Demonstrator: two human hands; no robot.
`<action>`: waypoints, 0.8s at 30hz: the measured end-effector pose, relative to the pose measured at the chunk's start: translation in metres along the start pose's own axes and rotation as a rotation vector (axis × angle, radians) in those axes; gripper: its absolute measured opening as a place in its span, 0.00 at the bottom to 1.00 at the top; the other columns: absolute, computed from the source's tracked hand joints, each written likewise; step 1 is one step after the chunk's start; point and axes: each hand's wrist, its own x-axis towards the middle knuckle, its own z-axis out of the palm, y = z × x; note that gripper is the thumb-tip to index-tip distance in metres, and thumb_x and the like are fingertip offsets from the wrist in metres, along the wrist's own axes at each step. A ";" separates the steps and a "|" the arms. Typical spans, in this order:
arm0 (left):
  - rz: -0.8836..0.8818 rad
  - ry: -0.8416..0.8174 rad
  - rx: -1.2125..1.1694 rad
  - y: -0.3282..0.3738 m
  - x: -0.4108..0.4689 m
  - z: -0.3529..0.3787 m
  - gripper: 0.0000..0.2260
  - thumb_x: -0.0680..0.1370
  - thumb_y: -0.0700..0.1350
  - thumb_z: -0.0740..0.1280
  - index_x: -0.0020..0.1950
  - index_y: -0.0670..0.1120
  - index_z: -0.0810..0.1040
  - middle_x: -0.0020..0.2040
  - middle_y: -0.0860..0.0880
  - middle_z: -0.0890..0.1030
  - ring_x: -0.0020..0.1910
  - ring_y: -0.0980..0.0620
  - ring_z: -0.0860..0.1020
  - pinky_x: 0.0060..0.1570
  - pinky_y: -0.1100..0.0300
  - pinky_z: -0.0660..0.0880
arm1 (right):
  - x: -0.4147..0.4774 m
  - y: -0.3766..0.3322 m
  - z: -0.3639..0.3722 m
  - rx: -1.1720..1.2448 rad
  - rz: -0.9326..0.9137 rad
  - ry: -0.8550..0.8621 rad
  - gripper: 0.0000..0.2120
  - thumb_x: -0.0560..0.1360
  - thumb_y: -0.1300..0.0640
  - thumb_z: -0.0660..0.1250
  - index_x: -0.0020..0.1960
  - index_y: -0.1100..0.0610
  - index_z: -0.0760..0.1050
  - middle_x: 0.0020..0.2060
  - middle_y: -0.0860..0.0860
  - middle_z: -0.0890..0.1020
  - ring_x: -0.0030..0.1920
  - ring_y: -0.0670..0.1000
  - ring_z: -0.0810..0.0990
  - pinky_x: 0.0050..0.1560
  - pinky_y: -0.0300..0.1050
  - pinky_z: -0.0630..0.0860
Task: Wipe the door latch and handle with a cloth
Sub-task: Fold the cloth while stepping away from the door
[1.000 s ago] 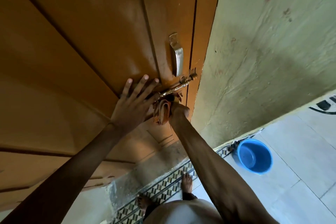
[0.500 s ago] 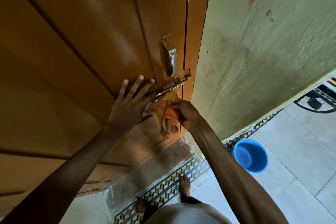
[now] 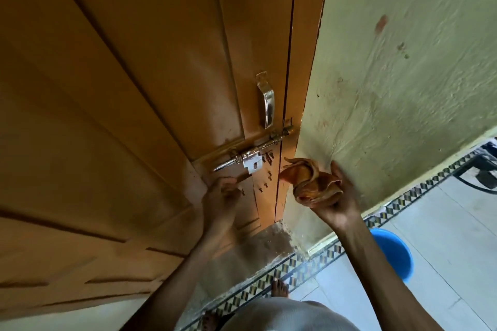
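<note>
A brass sliding latch (image 3: 255, 153) crosses the orange door (image 3: 134, 88) just under a silver pull handle (image 3: 267, 105); both are uncovered. My right hand (image 3: 338, 196) grips a bunched orange cloth (image 3: 309, 181) to the right of the latch, in front of the door's edge and apart from the metal. Below the latch, my left hand (image 3: 223, 196) is close to the door, blurred, with its fingers curled and nothing seen in them.
A pale green wall (image 3: 403, 88) runs along the right of the door frame. A blue bucket (image 3: 395, 255) stands on the tiled floor (image 3: 443, 223) behind my right forearm. My bare feet are by the patterned tile border (image 3: 282, 274) at the door's foot.
My right hand has pulled the cloth off the latch, down and to the right. My left hand has left its flat spread on the door, dropped below the latch and curled.
</note>
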 end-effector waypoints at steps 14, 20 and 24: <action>-0.287 -0.066 -0.330 0.022 0.016 0.035 0.07 0.81 0.41 0.70 0.43 0.41 0.82 0.32 0.51 0.81 0.30 0.59 0.78 0.31 0.69 0.73 | 0.011 -0.011 0.011 -0.590 -0.354 0.137 0.14 0.72 0.69 0.69 0.56 0.61 0.79 0.45 0.55 0.86 0.43 0.53 0.86 0.41 0.43 0.82; -0.416 -0.130 -0.436 0.032 0.024 0.022 0.10 0.79 0.42 0.72 0.38 0.42 0.81 0.29 0.50 0.78 0.29 0.54 0.71 0.30 0.65 0.65 | 0.045 0.002 0.049 -0.499 0.007 0.020 0.10 0.78 0.59 0.63 0.57 0.58 0.78 0.49 0.58 0.84 0.47 0.57 0.84 0.49 0.54 0.82; -0.476 -0.088 -0.404 0.036 0.019 0.023 0.12 0.79 0.42 0.73 0.37 0.45 0.76 0.31 0.51 0.75 0.31 0.55 0.71 0.27 0.68 0.69 | 0.056 0.010 0.074 -0.539 0.178 -0.042 0.21 0.78 0.50 0.63 0.66 0.60 0.76 0.58 0.60 0.81 0.59 0.60 0.79 0.73 0.59 0.64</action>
